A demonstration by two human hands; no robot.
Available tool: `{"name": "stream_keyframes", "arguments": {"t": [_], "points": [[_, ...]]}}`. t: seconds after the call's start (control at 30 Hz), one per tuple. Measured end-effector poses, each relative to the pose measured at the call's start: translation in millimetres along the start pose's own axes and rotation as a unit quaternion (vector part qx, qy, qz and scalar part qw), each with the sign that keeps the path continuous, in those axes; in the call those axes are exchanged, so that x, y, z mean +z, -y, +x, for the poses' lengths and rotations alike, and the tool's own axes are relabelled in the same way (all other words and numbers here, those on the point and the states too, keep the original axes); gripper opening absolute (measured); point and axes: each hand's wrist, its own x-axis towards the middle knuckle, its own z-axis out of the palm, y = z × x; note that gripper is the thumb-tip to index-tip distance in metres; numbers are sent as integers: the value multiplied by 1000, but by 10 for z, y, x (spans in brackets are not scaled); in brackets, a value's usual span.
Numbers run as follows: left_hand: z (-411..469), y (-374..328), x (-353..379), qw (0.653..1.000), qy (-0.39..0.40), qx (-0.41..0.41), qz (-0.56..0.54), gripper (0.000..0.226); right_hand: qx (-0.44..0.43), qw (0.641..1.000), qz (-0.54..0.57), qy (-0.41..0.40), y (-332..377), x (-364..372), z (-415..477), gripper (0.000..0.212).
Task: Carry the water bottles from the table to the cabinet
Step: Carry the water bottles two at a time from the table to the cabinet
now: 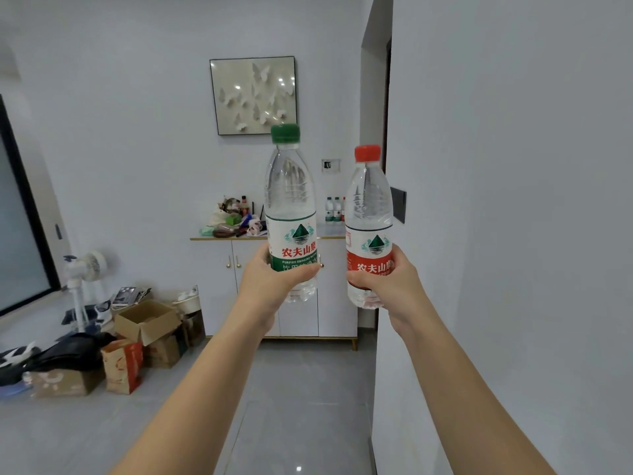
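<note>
- While you face the cabinet, your left hand clasps the green-capped bottle upright.
- Your right hand grasps the red-capped bottle, kept apart to avoid knocking.

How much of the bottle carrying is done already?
Done: a few small plastic water bottles already stand on the white cabinet. In hand: the left hand grips a clear green-capped plastic bottle, the right hand a clear red-capped plastic bottle, both upright. Left: set both on the cabinet; the table is out of view, so more may wait.
</note>
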Motion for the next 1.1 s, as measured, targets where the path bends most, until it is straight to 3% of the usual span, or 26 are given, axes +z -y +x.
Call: {"name": "stream_keyframes", "arguments": {"t": [0.47,0.87,1.1], "points": [[1454,730,-123,1000,-5,-5,1,53,12,1000,3,-13,-686,471,1280,57],[3521,1312,-282,996,88,-15,1,54,2,998,-14,-58,-1201,1028,2979,58],[4266,1770,-149,994,103,-41,-16,54,19,994,-19,-107,-1569,1092,3666,60]]}}
